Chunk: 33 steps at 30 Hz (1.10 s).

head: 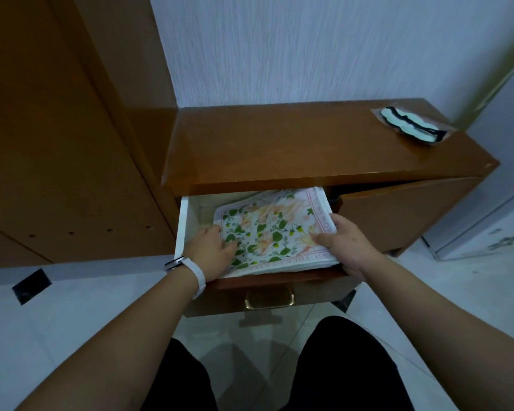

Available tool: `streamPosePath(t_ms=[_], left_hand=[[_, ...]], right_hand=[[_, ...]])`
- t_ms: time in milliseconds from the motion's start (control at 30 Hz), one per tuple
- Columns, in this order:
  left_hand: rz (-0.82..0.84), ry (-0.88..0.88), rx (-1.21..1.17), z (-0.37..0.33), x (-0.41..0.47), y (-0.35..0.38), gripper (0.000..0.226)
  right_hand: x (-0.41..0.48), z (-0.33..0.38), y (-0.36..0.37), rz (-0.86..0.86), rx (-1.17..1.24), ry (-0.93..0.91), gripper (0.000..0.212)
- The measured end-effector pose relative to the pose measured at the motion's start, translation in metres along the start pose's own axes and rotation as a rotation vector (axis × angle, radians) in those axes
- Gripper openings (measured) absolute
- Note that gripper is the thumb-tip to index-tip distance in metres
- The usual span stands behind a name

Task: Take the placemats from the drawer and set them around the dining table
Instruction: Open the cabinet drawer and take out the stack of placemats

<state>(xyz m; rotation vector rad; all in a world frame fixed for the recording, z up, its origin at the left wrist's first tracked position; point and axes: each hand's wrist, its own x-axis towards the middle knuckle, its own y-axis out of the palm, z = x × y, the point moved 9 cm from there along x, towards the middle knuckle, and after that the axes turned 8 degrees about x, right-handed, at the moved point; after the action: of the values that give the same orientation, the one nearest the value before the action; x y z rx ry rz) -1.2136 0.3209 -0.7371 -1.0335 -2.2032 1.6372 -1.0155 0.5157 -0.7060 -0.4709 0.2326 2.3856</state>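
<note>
A stack of white placemats [275, 226] printed with green leaves and peach flowers lies in the pulled-out drawer [182, 226] of a brown wooden cabinet. My left hand [211, 247] grips the stack's near left corner, fingers spread over the top mat. The right edge of the stack is held by my right hand [343, 241], thumb on top and fingers underneath. The stack's near edge is tilted up over the drawer's front. A white band sits on my left wrist.
The cabinet top [309, 143] carries a clear packet [413, 124] with a pale blue item at its right end. A brass handle [269, 299] is on the drawer front. A tall wooden wardrobe [57, 129] stands to the left. My knees are below, over a pale tiled floor.
</note>
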Motion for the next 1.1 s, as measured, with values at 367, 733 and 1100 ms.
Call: streamPosePath(t_ms=[367, 733, 1100], left_hand=[[0.413, -0.176, -0.110, 0.017, 0.011, 0.054, 0.082], [0.269, -0.255, -0.182, 0.020, 0.012, 0.039, 0.079], [-0.077, -0.118, -0.382, 0.006, -0.001, -0.044, 0.053]], right_hand=[[-0.008, -0.005, -0.010, 0.001, 0.033, -0.022, 0.032], [-0.006, -0.007, -0.010, 0.020, 0.006, -0.021, 0.035], [-0.012, -0.001, -0.007, 0.017, 0.007, -0.003, 0.033]])
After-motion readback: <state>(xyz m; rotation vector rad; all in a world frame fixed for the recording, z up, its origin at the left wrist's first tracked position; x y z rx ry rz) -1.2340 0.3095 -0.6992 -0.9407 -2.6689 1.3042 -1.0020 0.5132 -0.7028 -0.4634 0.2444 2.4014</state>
